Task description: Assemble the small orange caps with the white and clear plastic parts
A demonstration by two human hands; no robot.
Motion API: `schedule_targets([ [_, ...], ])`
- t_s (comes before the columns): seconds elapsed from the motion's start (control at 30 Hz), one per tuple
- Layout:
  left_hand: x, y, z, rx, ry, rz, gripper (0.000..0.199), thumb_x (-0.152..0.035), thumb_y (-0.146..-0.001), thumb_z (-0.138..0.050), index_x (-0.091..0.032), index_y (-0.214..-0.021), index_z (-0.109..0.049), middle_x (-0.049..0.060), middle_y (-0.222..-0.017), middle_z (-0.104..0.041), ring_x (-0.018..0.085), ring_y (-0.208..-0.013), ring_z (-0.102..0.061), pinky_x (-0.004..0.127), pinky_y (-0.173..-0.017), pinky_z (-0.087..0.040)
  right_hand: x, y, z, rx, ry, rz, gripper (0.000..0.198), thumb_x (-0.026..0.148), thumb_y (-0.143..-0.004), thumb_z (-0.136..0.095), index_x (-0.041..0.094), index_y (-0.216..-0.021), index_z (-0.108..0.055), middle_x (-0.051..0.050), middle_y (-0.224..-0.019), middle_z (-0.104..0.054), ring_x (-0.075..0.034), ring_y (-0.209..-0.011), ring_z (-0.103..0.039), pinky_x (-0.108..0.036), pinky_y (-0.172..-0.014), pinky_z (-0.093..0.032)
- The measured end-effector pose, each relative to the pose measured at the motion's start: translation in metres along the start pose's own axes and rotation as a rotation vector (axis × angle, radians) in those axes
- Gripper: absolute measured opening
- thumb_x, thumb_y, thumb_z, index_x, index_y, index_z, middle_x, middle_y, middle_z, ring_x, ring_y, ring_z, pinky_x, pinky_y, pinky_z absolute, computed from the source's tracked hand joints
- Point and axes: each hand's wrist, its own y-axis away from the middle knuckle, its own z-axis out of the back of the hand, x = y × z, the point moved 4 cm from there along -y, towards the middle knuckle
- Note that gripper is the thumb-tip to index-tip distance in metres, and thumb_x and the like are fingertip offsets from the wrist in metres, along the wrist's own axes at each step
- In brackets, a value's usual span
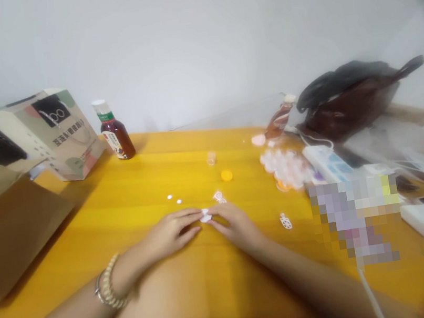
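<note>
Between the fingertips of both hands is a small white piece [205, 216], too small to name its kind. My left hand [175, 231], with bracelets [109, 288] on its wrist, pinches it from the left. From the right, my right hand [234, 223] pinches the same piece. Just beyond the fingers lies a white cut-out shape [219, 197], and two small white discs [179, 201] rest to its left. An orange round lid [226, 176] and a small clear pot [211, 158] stand farther back. Right of my right hand is a white openwork piece [285, 221].
An open cardboard box [15, 231], a paper bag [60, 134] and a dark red bottle [116, 136] stand left. On the right are a cluster of small tubs [287, 166], a white power strip [328, 163], cables and a dark bag [350, 101]. A wall closes off the back.
</note>
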Motion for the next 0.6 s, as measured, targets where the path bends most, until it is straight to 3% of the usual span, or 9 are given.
schedule_targets([
  [0.6, -0.0032, 0.0013, -0.0010, 0.032, -0.122, -0.011, 0.038, -0.022, -0.087, -0.045, -0.020, -0.124, -0.048, 0.008, -0.123, -0.054, 0.018, -0.108, -0.054, 0.036, -0.094, -0.045, 0.0020, 0.0010, -0.0003, 0.005, 0.043, 0.028, 0.014, 0.022, -0.082, -0.054, 0.025, -0.094, -0.061, -0.004, -0.093, -0.067, -0.019, -0.086, -0.060, -0.035, -0.079, -0.047],
])
